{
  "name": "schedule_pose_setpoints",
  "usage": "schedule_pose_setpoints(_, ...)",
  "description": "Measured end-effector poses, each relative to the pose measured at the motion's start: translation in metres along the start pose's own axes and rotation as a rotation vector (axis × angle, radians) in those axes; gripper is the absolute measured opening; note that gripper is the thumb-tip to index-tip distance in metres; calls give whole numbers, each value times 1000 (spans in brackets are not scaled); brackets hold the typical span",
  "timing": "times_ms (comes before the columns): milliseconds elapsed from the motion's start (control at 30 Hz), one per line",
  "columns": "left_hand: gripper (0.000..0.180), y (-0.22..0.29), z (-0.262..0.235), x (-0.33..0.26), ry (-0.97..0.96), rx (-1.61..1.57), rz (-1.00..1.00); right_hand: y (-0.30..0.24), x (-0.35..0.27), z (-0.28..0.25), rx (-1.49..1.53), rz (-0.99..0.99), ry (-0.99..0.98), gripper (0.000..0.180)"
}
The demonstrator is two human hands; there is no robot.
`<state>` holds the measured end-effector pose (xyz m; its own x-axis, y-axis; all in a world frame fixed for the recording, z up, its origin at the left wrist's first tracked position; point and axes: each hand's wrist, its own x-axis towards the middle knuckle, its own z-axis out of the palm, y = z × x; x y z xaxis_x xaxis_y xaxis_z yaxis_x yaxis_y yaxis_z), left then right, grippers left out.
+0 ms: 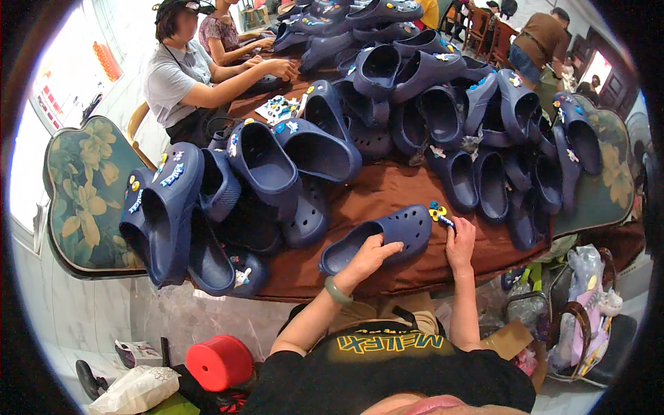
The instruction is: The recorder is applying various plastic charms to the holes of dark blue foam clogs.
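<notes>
We hold a navy-blue, perforated moulded clog point(409, 228) at the brown cloth-covered table point(299, 275).
Our left hand point(372, 257) clasps its near side; our right hand point(461, 243) pinches a small yellow-and-blue charm point(437, 212) beside the toe.

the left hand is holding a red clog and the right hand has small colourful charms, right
Not quite: the clog is dark blue, not red, as the head view shows. The left hand is holding it, and the right hand has small colourful charms.
</notes>
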<state>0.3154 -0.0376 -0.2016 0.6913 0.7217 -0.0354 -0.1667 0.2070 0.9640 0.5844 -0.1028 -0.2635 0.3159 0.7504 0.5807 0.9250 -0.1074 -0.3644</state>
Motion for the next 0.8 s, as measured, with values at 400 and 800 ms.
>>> schedule_pose_setpoints(400, 29, 6, 0, -1, 31, 30, -88, -4, 0, -5, 41, 7, 15, 26)
schedule_pose_setpoints(800, 27, 6, 0, -3, 30, -7, -69, -4, 1, -5, 53, -6, 60, 20)
